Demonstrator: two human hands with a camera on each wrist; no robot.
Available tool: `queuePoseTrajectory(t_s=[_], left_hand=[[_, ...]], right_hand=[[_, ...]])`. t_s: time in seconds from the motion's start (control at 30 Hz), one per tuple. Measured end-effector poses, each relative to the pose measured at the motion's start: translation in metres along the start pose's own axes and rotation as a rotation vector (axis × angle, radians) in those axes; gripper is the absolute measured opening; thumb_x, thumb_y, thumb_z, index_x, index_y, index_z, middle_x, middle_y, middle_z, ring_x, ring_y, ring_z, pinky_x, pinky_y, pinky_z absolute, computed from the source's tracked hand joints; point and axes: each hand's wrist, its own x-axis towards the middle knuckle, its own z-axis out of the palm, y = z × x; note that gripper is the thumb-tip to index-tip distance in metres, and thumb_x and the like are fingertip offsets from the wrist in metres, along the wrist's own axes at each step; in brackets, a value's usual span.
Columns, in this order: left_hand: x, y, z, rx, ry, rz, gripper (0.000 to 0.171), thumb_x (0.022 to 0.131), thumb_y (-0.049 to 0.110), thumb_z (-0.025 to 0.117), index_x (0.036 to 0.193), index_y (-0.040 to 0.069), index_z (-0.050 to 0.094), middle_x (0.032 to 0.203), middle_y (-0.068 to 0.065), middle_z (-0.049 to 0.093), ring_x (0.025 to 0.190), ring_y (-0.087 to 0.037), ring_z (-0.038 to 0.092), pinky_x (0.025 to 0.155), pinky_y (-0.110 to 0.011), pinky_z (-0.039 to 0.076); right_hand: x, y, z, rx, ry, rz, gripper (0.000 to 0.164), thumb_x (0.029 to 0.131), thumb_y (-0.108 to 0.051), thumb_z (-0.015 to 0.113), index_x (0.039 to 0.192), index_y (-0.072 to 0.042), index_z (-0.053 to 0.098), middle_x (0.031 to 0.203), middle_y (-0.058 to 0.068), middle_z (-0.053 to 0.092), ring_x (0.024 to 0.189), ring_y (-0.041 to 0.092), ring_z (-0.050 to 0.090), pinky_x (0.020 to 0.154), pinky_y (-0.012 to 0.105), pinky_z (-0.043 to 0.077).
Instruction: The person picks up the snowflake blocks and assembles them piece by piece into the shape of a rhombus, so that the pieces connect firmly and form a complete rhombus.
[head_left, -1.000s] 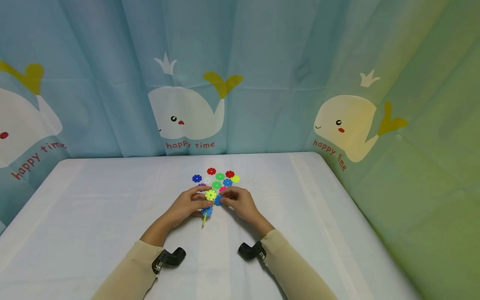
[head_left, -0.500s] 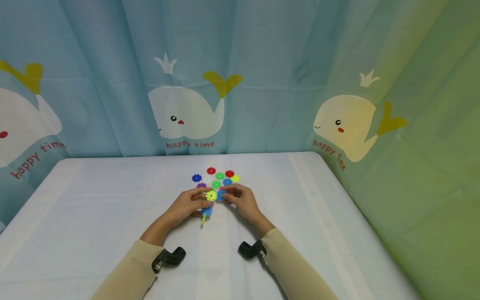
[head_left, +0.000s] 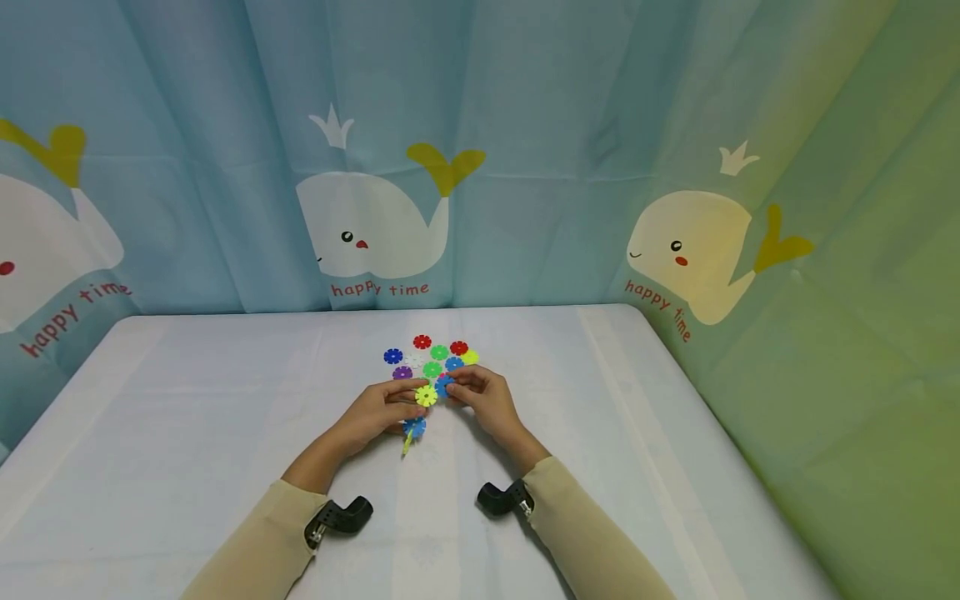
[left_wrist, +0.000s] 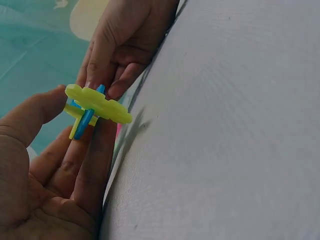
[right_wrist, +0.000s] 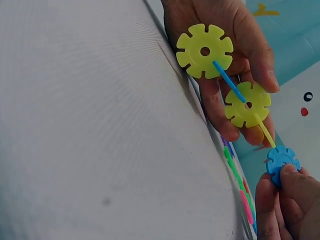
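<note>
In the right hand [head_left: 483, 404], the blue disc [right_wrist: 278, 176], pinched between thumb and fingers, has moved farther away and slightly right over the past second. The left hand [head_left: 373, 408] has its thumb and fingers pinching the linked discs [right_wrist: 238, 111], a chain of yellow, blue, yellow and yellow; its yellow disc [head_left: 426, 396] facing the head camera has shifted a little nearer and to the right. The blue disc's rim meets this yellow disc's edge, between the two hands and above the tabletop [head_left: 600, 467]; whether they are slotted together I cannot tell. Just beyond the left fingers, the purple disc [head_left: 402, 372], partly covered a second ago, now shows almost whole. The other loose discs, among them a dark blue disc [head_left: 393, 356] at left and two green discs [head_left: 432, 370], have stayed put on the far part of the tabletop.
</note>
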Motion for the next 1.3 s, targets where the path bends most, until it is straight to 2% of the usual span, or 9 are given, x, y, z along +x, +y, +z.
queuePoseTrajectory(t_s=[0.13, 0.33, 0.63, 0.93, 1.13, 1.3], left_hand=[[-0.001, 0.0, 0.001, -0.01, 0.001, -0.004, 0.056, 0.089, 0.027, 0.075, 0.14, 0.012, 0.056, 0.127, -0.015, 0.06, 0.102, -0.018, 0.063, 0.082, -0.036, 0.059], [0.0, -0.002, 0.001, -0.028, 0.006, -0.009, 0.058, 0.089, 0.028, 0.074, 0.141, 0.01, 0.054, 0.132, -0.019, 0.057, 0.103, -0.017, 0.063, 0.083, -0.035, 0.058], [0.0, -0.001, 0.004, -0.074, 0.015, -0.035, 0.054, 0.091, 0.026, 0.072, 0.14, 0.01, 0.055, 0.133, -0.019, 0.057, 0.098, -0.014, 0.062, 0.078, -0.029, 0.056], [-0.001, 0.001, 0.002, -0.195, -0.038, -0.046, 0.053, 0.096, 0.024, 0.065, 0.143, 0.004, 0.05, 0.122, -0.012, 0.062, 0.094, -0.008, 0.063, 0.076, -0.023, 0.056], [0.0, 0.0, 0.001, -0.207, -0.049, -0.042, 0.054, 0.098, 0.025, 0.062, 0.145, 0.002, 0.047, 0.134, -0.018, 0.058, 0.098, -0.007, 0.063, 0.08, -0.023, 0.055], [-0.001, 0.0, 0.001, -0.198, -0.069, -0.021, 0.061, 0.095, 0.031, 0.063, 0.146, 0.001, 0.045, 0.14, -0.023, 0.054, 0.104, -0.01, 0.064, 0.085, -0.025, 0.056]], right_hand=[[0.006, 0.013, -0.001, 0.007, 0.003, -0.006, 0.024, 0.09, 0.007, 0.065, 0.113, 0.015, 0.062, 0.093, 0.016, 0.068, 0.081, 0.01, 0.066, 0.08, 0.034, 0.059], [0.011, 0.029, 0.0, 0.026, 0.032, -0.007, 0.023, 0.09, 0.005, 0.065, 0.112, 0.013, 0.064, 0.093, 0.014, 0.068, 0.079, 0.006, 0.064, 0.076, 0.025, 0.059], [0.009, 0.029, 0.0, 0.021, 0.012, -0.035, 0.023, 0.092, 0.003, 0.065, 0.112, 0.012, 0.063, 0.098, 0.02, 0.068, 0.08, 0.007, 0.065, 0.076, 0.025, 0.058], [0.01, 0.03, 0.0, 0.038, 0.016, -0.028, 0.023, 0.092, 0.003, 0.064, 0.113, 0.013, 0.062, 0.093, 0.009, 0.067, 0.08, 0.006, 0.064, 0.077, 0.024, 0.058], [0.01, 0.03, 0.0, 0.022, 0.008, -0.039, 0.022, 0.092, 0.005, 0.064, 0.112, 0.013, 0.062, 0.095, 0.017, 0.067, 0.079, 0.007, 0.064, 0.076, 0.024, 0.058], [0.01, 0.031, -0.001, -0.002, -0.009, -0.059, 0.018, 0.091, 0.006, 0.063, 0.108, 0.013, 0.062, 0.098, 0.025, 0.067, 0.079, 0.006, 0.066, 0.076, 0.025, 0.058]])
